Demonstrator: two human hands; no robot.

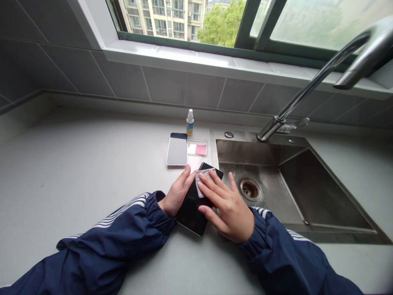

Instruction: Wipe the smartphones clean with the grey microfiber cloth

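Observation:
A black smartphone (190, 213) lies tilted across the grey countertop, its far corner reaching over the sink's rim. My left hand (177, 193) grips its left edge. My right hand (226, 207) lies over the phone's upper end, with its fingers pressing a small grey cloth (202, 183) against the dark glass. Beyond the hands lies a flat, phone-sized slab (177, 149), pale grey with a dark top band. Behind it stand a small white-capped spray bottle (190, 123) and a clear plastic case (197, 148) with a pink label.
A stainless steel sink (260, 164) with a round drain (250, 189) lies directly right of my right hand. A chrome faucet (307, 96) arches over it from the back. Grey wall tiles (164, 85) and a white window sill (168, 54) run behind the countertop (76, 172).

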